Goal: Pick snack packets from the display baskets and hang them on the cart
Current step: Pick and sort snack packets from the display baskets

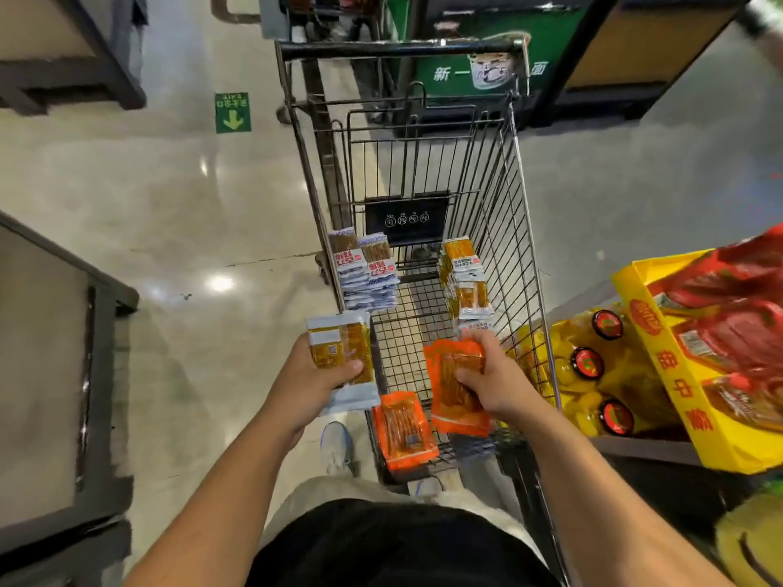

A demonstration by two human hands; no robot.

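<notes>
Both bare forearms reach up from the bottom of the frame. The left hand [317, 377] curls round a stack of white-and-yellow packets [339, 347] just outside the left side of the wire cart [504, 197], and the right hand [493, 385] grips a bunch of glossy orange packets [453, 400] over the cart's near end. Thumbs and fingers hide parts of both bundles, their print is too blurred to read, and another orange packet [404, 432] sits below them, lying or hanging I cannot tell. Deeper in the thin-wired cart, white packet strips [366, 273] hang along the left wall and yellow-and-white strips [464, 277] along the right.
</notes>
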